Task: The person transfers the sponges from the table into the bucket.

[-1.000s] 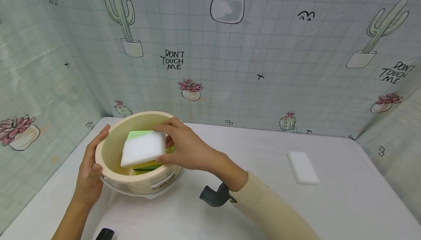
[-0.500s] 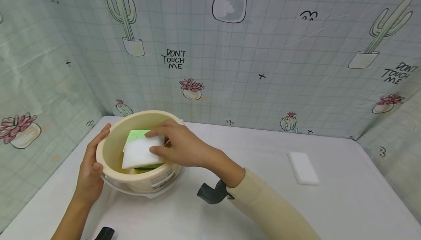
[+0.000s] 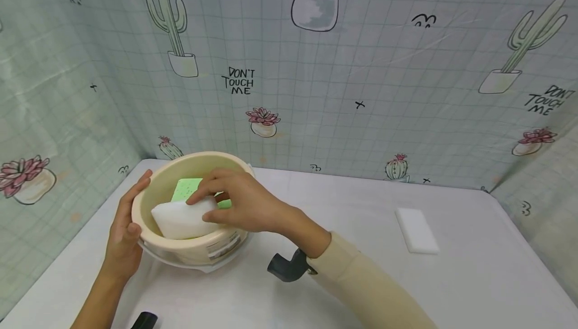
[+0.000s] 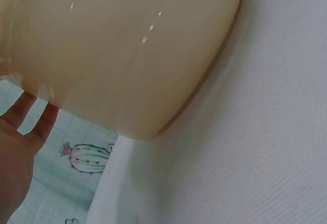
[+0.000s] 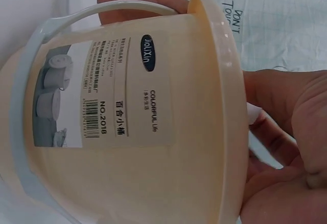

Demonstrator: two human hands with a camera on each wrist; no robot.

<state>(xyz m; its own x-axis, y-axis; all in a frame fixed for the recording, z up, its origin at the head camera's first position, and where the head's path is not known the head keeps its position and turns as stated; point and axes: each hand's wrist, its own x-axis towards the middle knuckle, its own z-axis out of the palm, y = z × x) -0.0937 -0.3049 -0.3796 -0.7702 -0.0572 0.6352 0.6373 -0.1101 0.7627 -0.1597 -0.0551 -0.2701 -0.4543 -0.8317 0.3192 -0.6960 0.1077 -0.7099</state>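
A cream plastic bucket (image 3: 189, 248) with a label stands at the left of the white table. My left hand (image 3: 123, 236) holds the bucket's left side; in the left wrist view, its fingers (image 4: 47, 122) lie against the outer wall. With its thumb and fingers, my right hand (image 3: 241, 201) pinches a white sponge block (image 3: 182, 221) inside the bucket mouth, tilted over a light green sponge (image 3: 185, 188). In the right wrist view the bucket wall hides most of the white sponge.
Another white sponge block (image 3: 416, 230) lies flat on the table (image 3: 361, 274) at the right. The bucket's pale handle (image 5: 24, 127) hangs down its front. A patterned cloth (image 3: 316, 83) forms the back and sides.
My right hand has shifted the white sponge left and toward the bucket's near rim, tilting it. More of the light green sponge shows behind it. My left hand stays on the bucket.
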